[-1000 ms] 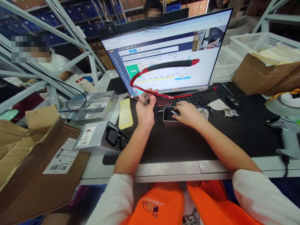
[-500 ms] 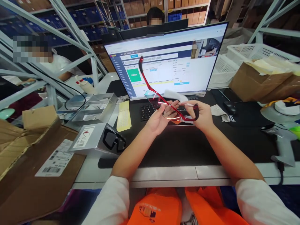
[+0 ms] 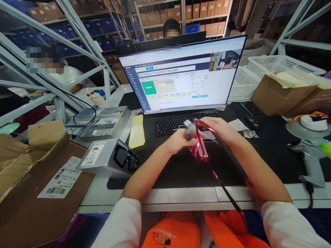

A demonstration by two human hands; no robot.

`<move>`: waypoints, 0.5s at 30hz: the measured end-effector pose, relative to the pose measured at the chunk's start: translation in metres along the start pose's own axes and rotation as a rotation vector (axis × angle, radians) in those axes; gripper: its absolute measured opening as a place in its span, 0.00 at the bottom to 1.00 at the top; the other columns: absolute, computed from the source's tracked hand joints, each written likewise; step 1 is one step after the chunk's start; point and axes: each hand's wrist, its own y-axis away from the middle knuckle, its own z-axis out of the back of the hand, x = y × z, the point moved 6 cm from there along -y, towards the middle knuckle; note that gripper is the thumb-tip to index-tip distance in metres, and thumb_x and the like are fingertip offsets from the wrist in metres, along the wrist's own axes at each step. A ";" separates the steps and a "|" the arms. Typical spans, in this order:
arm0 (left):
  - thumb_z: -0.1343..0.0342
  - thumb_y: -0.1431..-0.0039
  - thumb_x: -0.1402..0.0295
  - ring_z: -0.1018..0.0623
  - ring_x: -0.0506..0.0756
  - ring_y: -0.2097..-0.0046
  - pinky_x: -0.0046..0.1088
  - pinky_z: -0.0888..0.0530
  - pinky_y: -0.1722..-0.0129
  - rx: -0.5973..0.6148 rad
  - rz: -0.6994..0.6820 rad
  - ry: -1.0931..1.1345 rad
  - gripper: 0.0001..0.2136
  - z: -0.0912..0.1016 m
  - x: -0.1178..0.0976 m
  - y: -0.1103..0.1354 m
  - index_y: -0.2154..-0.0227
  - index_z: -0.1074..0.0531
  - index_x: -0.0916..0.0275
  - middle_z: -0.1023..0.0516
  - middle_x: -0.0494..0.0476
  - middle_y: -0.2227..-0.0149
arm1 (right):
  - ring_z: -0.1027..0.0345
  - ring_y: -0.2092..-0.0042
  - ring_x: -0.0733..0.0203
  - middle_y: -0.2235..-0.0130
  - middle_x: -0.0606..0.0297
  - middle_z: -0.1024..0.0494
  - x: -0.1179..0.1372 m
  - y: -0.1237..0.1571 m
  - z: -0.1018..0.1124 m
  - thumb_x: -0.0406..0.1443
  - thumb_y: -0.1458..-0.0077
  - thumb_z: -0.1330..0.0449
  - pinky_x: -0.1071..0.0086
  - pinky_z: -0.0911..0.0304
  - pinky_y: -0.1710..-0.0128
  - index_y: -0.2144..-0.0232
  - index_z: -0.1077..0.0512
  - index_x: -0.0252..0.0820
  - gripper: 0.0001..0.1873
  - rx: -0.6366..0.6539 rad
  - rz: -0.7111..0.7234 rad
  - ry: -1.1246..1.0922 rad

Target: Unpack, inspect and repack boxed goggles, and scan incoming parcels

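Red-framed glasses point(image 3: 201, 140) are between my hands above the desk mat, blurred by motion. Their dark-tipped temple arms extend toward me, one past the desk's front edge and one along my right forearm. My left hand point(image 3: 180, 140) is closed on the lens side of the frame. Curled over the top of the frame, my right hand point(image 3: 218, 128) also grips it, with its fingertips partly hidden. A pale strip point(image 3: 190, 124) shows by the left fingers; I cannot tell what it is.
A monitor point(image 3: 181, 77) and keyboard point(image 3: 173, 123) stand ahead. At left are a silver glasses box point(image 3: 103, 156), yellow label sheets point(image 3: 136, 131) and an open carton point(image 3: 31, 172). At right lie a mouse point(image 3: 252, 121), a barcode scanner point(image 3: 310, 160) and a brown box point(image 3: 281, 91). Two people sit beyond.
The glasses have been turned: their temple arms, earlier raised toward the monitor, now point down toward me. Both hands remain on them, and the view has tilted slightly upward.
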 end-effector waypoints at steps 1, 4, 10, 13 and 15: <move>0.28 0.50 0.51 0.17 0.62 0.56 0.38 0.23 0.52 0.067 0.041 -0.072 0.23 -0.007 0.003 0.001 0.58 0.17 0.63 0.16 0.65 0.58 | 0.25 0.54 0.52 0.58 0.59 0.17 -0.004 0.001 -0.010 0.56 0.43 0.36 0.62 0.32 0.49 0.61 0.18 0.41 0.24 0.095 -0.074 -0.023; 0.29 0.50 0.49 0.17 0.63 0.56 0.40 0.22 0.52 0.211 0.105 -0.216 0.26 -0.021 0.009 0.004 0.55 0.17 0.64 0.16 0.66 0.57 | 0.25 0.62 0.54 0.65 0.59 0.18 -0.015 0.006 -0.037 0.58 0.48 0.33 0.63 0.29 0.56 0.62 0.18 0.39 0.28 0.299 -0.257 -0.132; 0.30 0.50 0.48 0.19 0.65 0.50 0.42 0.23 0.46 0.272 0.095 -0.228 0.27 -0.028 0.012 0.004 0.53 0.18 0.62 0.17 0.67 0.54 | 0.24 0.53 0.54 0.53 0.55 0.18 -0.021 0.006 -0.046 0.53 0.50 0.29 0.64 0.30 0.50 0.57 0.17 0.39 0.27 0.379 -0.282 -0.329; 0.29 0.52 0.47 0.18 0.64 0.55 0.42 0.22 0.49 0.349 0.101 -0.274 0.25 -0.032 0.010 0.005 0.58 0.16 0.61 0.17 0.64 0.60 | 0.25 0.50 0.54 0.47 0.53 0.21 -0.019 0.009 -0.050 0.48 0.52 0.26 0.63 0.31 0.48 0.63 0.17 0.39 0.20 0.483 -0.279 -0.429; 0.30 0.52 0.45 0.18 0.64 0.56 0.41 0.21 0.50 0.396 0.099 -0.282 0.25 -0.035 0.009 0.006 0.61 0.16 0.61 0.17 0.64 0.62 | 0.25 0.50 0.53 0.46 0.52 0.22 -0.016 0.012 -0.055 0.45 0.55 0.25 0.61 0.30 0.48 0.70 0.20 0.37 0.17 0.536 -0.284 -0.506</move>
